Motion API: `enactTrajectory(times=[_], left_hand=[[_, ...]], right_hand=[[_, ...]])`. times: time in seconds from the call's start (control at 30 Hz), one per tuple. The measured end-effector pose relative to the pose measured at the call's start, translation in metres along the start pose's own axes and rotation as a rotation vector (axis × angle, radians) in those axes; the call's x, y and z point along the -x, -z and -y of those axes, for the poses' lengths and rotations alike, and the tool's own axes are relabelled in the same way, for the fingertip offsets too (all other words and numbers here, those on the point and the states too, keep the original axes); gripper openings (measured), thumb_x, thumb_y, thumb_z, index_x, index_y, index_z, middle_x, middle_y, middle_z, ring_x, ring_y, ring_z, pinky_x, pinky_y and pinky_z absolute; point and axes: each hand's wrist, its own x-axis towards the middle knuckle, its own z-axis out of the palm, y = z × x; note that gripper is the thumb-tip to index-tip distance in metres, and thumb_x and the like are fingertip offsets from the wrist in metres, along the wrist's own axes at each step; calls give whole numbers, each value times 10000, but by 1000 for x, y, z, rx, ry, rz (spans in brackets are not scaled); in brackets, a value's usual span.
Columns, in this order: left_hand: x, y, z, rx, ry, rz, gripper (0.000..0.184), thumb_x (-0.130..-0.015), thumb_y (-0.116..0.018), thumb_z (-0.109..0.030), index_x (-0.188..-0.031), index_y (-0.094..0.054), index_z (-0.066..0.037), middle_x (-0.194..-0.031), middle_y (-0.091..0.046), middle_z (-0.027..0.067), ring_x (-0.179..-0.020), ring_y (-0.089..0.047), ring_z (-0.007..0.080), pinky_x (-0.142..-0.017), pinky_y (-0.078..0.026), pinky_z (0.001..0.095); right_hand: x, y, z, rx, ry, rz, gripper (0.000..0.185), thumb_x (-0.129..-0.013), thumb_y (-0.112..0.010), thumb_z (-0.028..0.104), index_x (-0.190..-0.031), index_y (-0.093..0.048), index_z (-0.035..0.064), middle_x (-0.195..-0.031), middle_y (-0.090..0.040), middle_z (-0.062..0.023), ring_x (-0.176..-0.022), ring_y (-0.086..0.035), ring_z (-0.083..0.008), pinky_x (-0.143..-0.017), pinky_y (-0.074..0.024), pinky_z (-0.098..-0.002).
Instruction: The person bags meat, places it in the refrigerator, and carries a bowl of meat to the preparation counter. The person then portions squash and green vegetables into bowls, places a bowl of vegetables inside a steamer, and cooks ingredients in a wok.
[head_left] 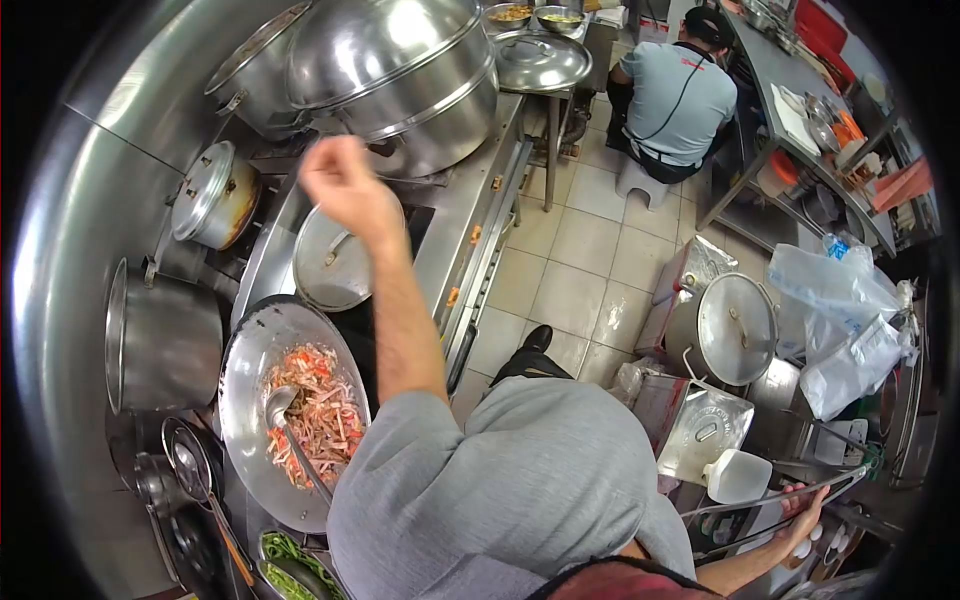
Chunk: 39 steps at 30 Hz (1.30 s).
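My left hand (345, 188) is raised over a round pot lid (334, 262) on the stove, close to a big steel steamer (400, 80). Its fingers look curled but are smeared by motion, and nothing clear shows in them. Below that arm sits a wok (250, 440) of shredded meat and red pieces (325, 420), with a ladle (283, 402) resting in it. Far off at lower right, my right hand (803, 513) has its fingers around a thin metal rim (740, 505); what the rim belongs to is unclear.
Pots (165, 340) and a lidded pot (215, 195) line the wall. Green vegetables (295, 570) are at the bottom. A large lidded pot (735, 328), a tin (705, 425) and plastic bags (840, 300) stand right. A person (670, 95) sits on a stool beyond the tiled floor (575, 250).
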Motion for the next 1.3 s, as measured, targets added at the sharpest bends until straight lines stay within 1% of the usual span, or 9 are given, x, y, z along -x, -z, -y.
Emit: enactTrajectory(times=[0.1,0.17,0.2,0.27,0.37,0.5,0.67,1.0,1.3], left_hand=[[-99,33,65,-90,101,-293,307,-811,-637,-145,-1009,-466,16,-898,-497,76,-809,-491,156,-728,-449,305],[-133,25,68,-245,381,-398,377,-793,-647,-175,-1055,-455,18,-924,-494,102,-865,-492,198,-746,-436,358],[-150,26,80,-239,378,-396,377,-793,-647,-175,-1055,-455,18,-924,-494,102,-865,-492,198,-746,-436,358],[-182,31,113,-199,755,-173,349,-795,-627,-156,-1060,-476,12,-919,-530,126,-828,-537,241,-703,-452,403],[-209,35,156,-105,796,-74,286,-810,-598,-140,-1032,-499,11,-897,-567,150,-746,-576,260,-637,-471,451],[-235,41,192,401,987,-97,167,-803,-515,-27,-946,-501,58,-808,-581,179,-665,-591,269,-542,-498,363],[-233,40,200,598,921,-259,88,-770,-464,70,-747,-397,18,-636,-433,77,-485,-433,170,-433,-438,297],[-233,31,191,454,890,-287,62,-767,-457,55,-763,-404,24,-545,-403,62,-446,-426,182,-492,-461,389],[-235,15,175,498,915,-234,116,-745,-446,56,-691,-373,-16,-527,-394,57,-420,-400,177,-448,-413,324]], right_hand=[[-7,-13,1,-9,73,11,501,-825,-557,522,-939,-547,33,-746,-606,-81,-598,-617,-199,-471,-496,-233],[-16,-15,1,43,100,70,510,-831,-549,522,-979,-540,34,-776,-610,-89,-637,-626,-191,-501,-505,-234],[-16,-18,3,76,105,66,515,-838,-541,517,-1000,-528,28,-779,-611,-88,-658,-629,-187,-538,-520,-242],[-8,-28,8,77,122,74,518,-839,-542,512,-1012,-520,24,-779,-610,-87,-660,-631,-189,-549,-524,-249],[-2,-37,7,61,156,86,516,-846,-541,500,-1027,-509,18,-780,-609,-87,-663,-631,-191,-560,-526,-255],[7,-47,5,23,172,79,489,-866,-529,470,-1039,-497,14,-776,-603,-90,-657,-626,-193,-565,-527,-263],[19,-72,6,0,160,69,456,-877,-525,444,-1014,-501,10,-759,-591,-93,-638,-613,-191,-577,-533,-276],[13,-112,22,31,176,113,452,-842,-559,485,-925,-524,43,-755,-589,-74,-624,-614,-180,-510,-496,-226],[-3,-117,25,60,151,166,453,-857,-549,461,-993,-511,31,-757,-584,-72,-632,-611,-184,-575,-538,-293]])
